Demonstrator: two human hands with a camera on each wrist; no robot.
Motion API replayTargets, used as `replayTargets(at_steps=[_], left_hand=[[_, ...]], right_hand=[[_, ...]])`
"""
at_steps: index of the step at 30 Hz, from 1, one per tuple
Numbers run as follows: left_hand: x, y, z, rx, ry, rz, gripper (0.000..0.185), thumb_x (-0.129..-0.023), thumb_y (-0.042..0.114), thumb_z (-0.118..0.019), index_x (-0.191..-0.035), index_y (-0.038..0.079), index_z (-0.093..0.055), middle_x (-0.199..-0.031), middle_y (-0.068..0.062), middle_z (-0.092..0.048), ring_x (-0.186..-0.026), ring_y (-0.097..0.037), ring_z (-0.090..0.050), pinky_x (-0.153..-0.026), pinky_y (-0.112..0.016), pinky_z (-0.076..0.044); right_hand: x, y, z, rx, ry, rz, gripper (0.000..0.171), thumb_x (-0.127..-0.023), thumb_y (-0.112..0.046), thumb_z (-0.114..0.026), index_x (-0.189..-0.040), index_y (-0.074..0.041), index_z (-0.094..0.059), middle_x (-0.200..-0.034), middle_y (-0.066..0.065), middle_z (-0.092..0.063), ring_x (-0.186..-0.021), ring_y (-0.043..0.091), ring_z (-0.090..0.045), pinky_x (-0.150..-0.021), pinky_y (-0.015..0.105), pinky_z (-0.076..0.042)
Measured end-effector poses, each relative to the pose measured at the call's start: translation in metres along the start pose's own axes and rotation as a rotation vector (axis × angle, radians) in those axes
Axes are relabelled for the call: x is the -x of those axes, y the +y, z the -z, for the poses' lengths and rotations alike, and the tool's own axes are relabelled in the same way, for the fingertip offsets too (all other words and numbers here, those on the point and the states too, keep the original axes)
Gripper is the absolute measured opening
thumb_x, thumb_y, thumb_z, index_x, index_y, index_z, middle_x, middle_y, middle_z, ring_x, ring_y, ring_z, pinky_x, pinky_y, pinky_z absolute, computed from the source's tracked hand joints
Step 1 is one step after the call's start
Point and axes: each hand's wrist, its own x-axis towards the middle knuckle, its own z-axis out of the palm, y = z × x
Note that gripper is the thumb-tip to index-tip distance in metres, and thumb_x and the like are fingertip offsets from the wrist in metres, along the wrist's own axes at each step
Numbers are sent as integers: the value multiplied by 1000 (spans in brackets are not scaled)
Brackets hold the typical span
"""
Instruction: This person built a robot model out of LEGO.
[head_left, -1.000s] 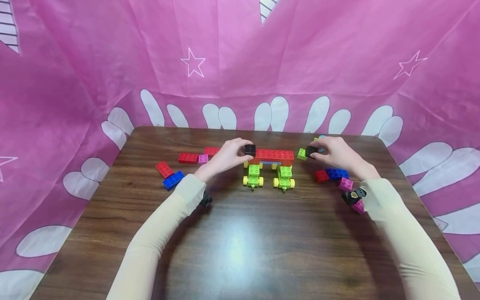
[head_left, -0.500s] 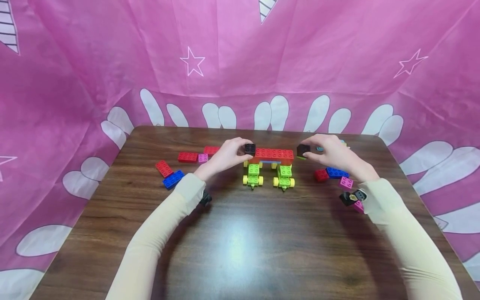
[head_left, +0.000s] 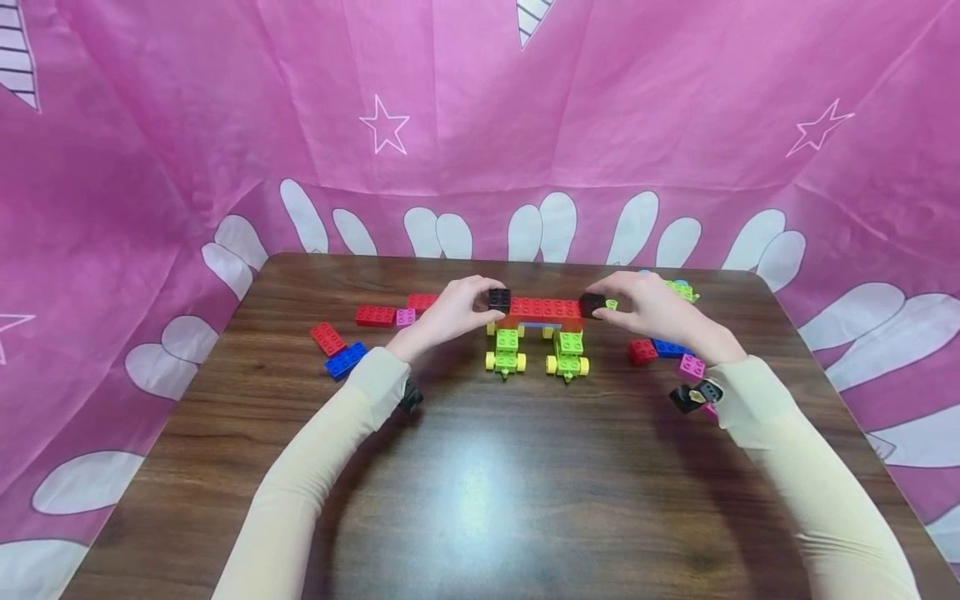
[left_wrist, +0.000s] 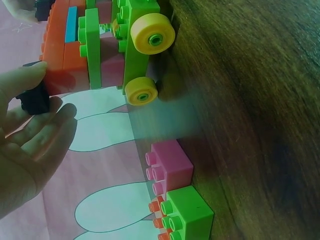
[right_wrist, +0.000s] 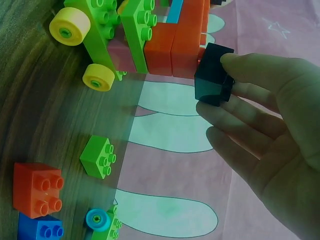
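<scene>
Pinching a black brick point(head_left: 499, 299) between the thumb and fingers of the left hand point(head_left: 459, 304), at the left end of a long red bar point(head_left: 546, 308) in the middle of the head view. Gripping a second black brick point(head_left: 592, 305) in the fingers of the right hand point(head_left: 637, 300), at the right end of the same bar. Hard to tell whether either is fixed to the studs. Below the red, a blue plate point(head_left: 541, 324) and two lime-green bases with yellow wheels point(left_wrist: 153, 33), standing side by side on the wood-grain table point(head_left: 480, 483).

Left of centre, a flat red brick point(head_left: 376, 315) just beside a small pink brick point(head_left: 406, 317); nearer the left edge of the table, a slanted red brick point(head_left: 327, 338) next to a blue brick point(head_left: 346, 359). Right of centre, a short red brick point(head_left: 642, 351) beside a darker blue brick point(head_left: 672, 347), with a pink four-stud brick point(head_left: 692, 367) just below. Across the top of the frame, pink cloth point(head_left: 600, 125) with white star outlines.
</scene>
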Motion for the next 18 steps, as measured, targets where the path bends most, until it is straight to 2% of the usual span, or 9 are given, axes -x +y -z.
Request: replayTargets(at_steps=[11,18], left_hand=[[5,-6,8,-8,28,19,46,-88,20,-75,-129,4,-62,-118,-12,-70,-110,-25,-66,-103,-41,-50],[10,-7,13,31,23,40,41,-90,21,-73,-127,6,-64,-121,-11,-70,-113,-24,-67,-103,-41,-51]], right_hand=[[-3,1,-3,15,10,41,32,-86,-13,-76,-116,-3,-70,-108,12,-75,-99,27,-71,-84,46,-58],[-4,1,-3,27,9,38,32,-86,-14,-76,-116,-4,-70,-108,12,-75,-98,26,-71,-84,46,-58]])
